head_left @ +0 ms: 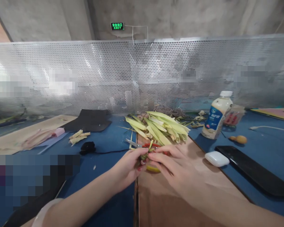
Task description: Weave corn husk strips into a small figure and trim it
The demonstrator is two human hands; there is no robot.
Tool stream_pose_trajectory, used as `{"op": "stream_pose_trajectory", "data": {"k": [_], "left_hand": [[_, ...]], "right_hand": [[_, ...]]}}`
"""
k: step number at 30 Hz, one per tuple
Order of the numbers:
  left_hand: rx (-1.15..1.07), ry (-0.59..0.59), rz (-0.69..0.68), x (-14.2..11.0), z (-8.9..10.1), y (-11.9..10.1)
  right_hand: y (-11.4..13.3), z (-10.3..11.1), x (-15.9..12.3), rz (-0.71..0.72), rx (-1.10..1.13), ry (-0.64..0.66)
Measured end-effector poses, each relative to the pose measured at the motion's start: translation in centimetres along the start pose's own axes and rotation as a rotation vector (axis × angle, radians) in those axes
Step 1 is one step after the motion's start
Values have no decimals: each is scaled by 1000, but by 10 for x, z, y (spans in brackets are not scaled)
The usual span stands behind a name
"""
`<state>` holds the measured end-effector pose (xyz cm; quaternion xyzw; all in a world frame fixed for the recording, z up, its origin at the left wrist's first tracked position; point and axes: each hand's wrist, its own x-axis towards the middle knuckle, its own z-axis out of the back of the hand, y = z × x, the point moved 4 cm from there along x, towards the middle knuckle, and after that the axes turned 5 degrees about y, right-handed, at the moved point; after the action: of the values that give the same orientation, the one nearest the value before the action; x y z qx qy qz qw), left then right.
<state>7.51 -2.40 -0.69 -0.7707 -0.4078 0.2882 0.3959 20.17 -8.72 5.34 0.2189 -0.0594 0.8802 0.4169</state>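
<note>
Single head view, close behind hands [125, 171], facing forward-down toward perforated screen [104, 72].

Husks [165, 126] on board [156, 201], toward far edge of desk [106, 135], scissors [134, 143] just before them, screen [85, 69] behind. Right of husks: bottle [215, 118], plastic box [234, 117] just beyond; nearer the desk's front edge, earbud case [217, 158] left of phone [255, 171]. Left of husks, also toward far edge: sheet [90, 120].

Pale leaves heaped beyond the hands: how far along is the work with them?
Partway, perhaps. The pale leaves already look separated, lying loose. In hand is a small greenish piece, between the left hand and right hand. Those heaped leaves look largely unworked, so much may be left.
</note>
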Motion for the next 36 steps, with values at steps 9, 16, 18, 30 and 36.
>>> {"op": "stream_pose_trajectory", "data": {"k": [9,16,18,30,36], "left_hand": [[-19,-21,-53,0,2,-1],[-17,-5,-135,-4,1,-7],[-13,-1,-166,-4,0,-9],[-8,-15,-242,-6,-2,-15],[-1,-14,-239,-7,-4,-15]], "right_hand": [[5,6,-4,91,-95,-120],[-11,-13,-7,44,-7,-278],[-16,-20,-5,-28,109,-243],[-27,-21,9,-290,483,-136],[-22,-16,10,-266,441,-82]]}}
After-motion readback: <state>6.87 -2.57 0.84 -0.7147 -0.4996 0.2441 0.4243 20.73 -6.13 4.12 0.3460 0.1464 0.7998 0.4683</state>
